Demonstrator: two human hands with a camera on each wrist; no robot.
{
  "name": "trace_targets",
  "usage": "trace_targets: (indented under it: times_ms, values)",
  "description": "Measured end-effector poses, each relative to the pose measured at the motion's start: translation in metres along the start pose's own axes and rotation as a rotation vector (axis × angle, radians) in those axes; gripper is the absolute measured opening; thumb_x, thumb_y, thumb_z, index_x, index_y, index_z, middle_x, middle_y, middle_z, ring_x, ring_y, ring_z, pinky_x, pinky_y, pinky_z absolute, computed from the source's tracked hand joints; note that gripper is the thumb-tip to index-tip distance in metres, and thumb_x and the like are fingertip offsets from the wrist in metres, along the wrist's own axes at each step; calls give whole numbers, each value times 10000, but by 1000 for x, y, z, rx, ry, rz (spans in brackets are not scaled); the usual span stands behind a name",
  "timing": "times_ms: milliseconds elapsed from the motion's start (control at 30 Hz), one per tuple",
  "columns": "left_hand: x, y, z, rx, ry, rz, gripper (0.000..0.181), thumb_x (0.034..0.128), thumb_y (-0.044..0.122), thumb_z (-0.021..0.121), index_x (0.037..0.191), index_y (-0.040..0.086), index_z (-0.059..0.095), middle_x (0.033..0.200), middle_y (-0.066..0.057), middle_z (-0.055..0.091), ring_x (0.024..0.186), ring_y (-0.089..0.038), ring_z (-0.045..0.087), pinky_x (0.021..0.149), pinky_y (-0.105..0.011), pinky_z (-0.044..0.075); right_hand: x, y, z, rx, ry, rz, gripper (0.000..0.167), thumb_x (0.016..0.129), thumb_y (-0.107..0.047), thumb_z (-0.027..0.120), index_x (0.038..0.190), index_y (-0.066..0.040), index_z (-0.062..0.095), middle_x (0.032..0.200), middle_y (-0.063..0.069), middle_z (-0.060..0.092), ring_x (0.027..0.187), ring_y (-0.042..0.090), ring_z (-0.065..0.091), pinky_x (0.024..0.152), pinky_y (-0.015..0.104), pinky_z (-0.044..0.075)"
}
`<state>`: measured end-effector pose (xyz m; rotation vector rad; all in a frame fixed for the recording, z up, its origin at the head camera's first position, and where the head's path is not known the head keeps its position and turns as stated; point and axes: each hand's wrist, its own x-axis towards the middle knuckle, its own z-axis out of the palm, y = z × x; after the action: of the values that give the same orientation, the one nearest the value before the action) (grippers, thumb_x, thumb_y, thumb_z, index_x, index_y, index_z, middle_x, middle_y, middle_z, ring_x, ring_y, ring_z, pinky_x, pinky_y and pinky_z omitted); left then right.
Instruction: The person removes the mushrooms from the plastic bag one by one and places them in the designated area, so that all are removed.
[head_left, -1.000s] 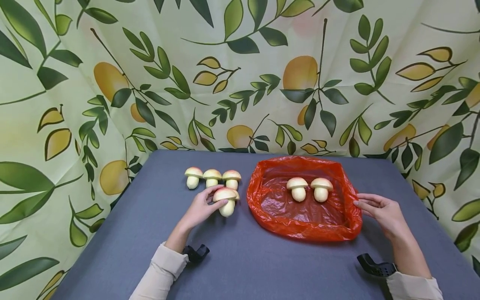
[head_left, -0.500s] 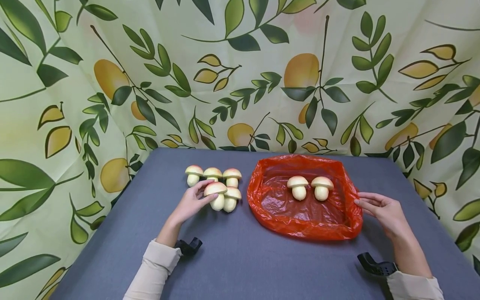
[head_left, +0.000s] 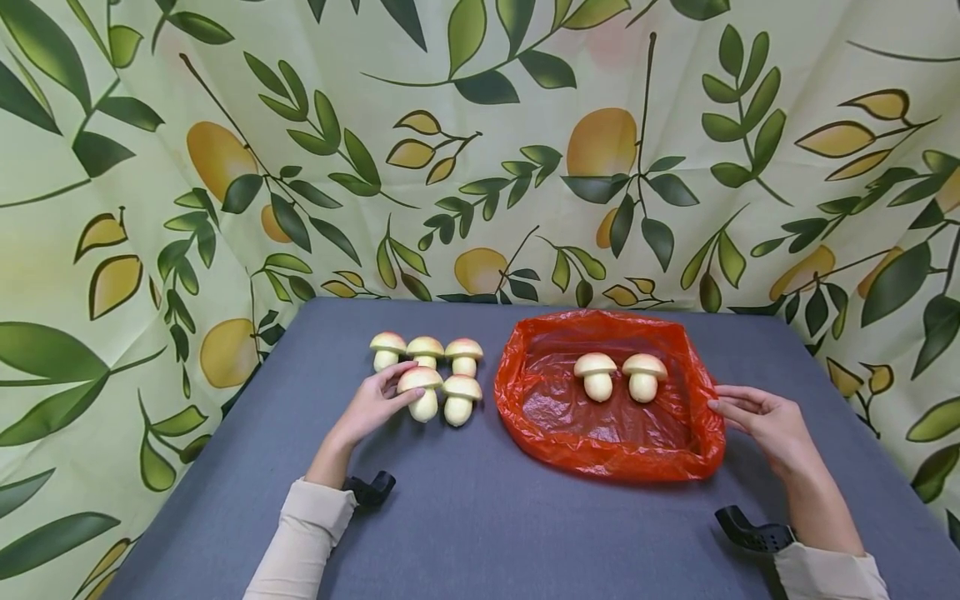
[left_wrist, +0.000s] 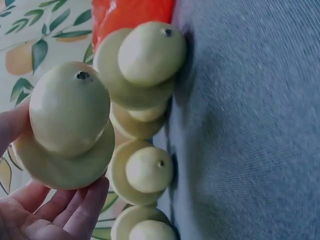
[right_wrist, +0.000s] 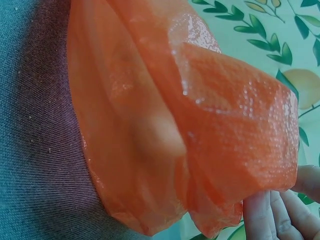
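My left hand [head_left: 372, 408] grips a toy mushroom [head_left: 422, 395] with a pale stem and a reddish-tinged cap. In the left wrist view, the held mushroom [left_wrist: 70, 110] sits between thumb and fingers, lifted off the table. Just right of it is another mushroom [head_left: 459, 400], and three more mushrooms [head_left: 425, 350] line up behind. A red plastic bag [head_left: 600, 462] lies wide-mouthed at the right, with two mushrooms [head_left: 597, 377] inside. My right hand [head_left: 765, 425] pinches the bag's right rim. The right wrist view shows the bag's side [right_wrist: 240, 130] between thumb and fingers.
Everything lies on a blue-grey table [head_left: 525, 533]. A cloth backdrop [head_left: 480, 125] printed with leaves and fruit rises behind the table and along its sides. Each wrist wears a black strap-on device, the left one [head_left: 370, 489] just above the tabletop.
My left hand has moved left with its mushroom, uncovering the mushroom beside it; over the last half second it shifted slightly further left. The right hand and bag have stayed put.
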<state>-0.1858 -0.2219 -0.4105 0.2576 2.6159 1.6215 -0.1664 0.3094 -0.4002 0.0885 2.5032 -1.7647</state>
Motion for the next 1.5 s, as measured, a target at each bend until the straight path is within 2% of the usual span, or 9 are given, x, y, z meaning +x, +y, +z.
trace_targets:
  times_ms: [200,367,533,800,1033,1167,1367,1500]
  values:
    - [2,-6,-2,27,29,-6,555,919,172,648,1403,-15,452,1430,-217,501,1321,-335,498,1045,-356,466,0,1,0,-13,4,-1,199,919,-242,651,888,-438,643,799,-309,662,760,-100,637,684,136,557]
    - [2,-9,-4,33,28,-1,542,924,173,641,1393,-26,456,1419,-230,505,1297,-345,516,1002,-289,482,0,1,1,-10,-3,-3,199,917,-232,654,897,-430,651,802,-303,667,759,-94,643,683,135,558]
    - [2,-13,-5,45,29,-21,551,921,185,648,1390,-30,456,1411,-229,510,1282,-341,527,974,-258,485,0,0,1,-8,-4,-7,198,917,-227,655,901,-425,655,805,-299,671,758,-90,647,680,136,559]
    - [3,-17,-4,117,47,-22,513,895,153,673,1332,-57,504,1322,-253,570,1177,-360,595,863,-203,496,-1,0,2,-38,14,-2,147,916,-269,655,924,-415,648,806,-313,658,763,-94,643,691,141,562]
    - [4,-19,0,167,61,-41,472,867,137,697,1271,-45,534,1248,-255,618,1140,-358,606,869,-270,487,-1,-1,2,-46,14,-1,128,917,-281,653,937,-408,651,809,-317,656,775,-102,637,699,143,560]
    - [4,-20,1,146,74,-36,458,855,115,707,1243,-55,532,1223,-277,620,1120,-367,613,857,-277,493,-1,-1,2,-29,10,2,144,916,-267,655,928,-410,653,808,-312,660,771,-95,642,695,141,560]
    - [6,-23,3,69,75,-6,451,872,42,676,1266,-105,511,1256,-310,578,1167,-398,592,951,-339,521,-1,-1,1,-21,5,5,167,917,-257,655,908,-423,649,805,-308,663,765,-91,643,694,141,562]
    - [6,-24,3,60,84,16,455,868,25,674,1283,-91,528,1267,-294,580,1181,-388,578,984,-383,520,-1,-1,0,-22,5,6,166,918,-259,653,911,-424,653,806,-310,664,768,-94,641,698,141,562]
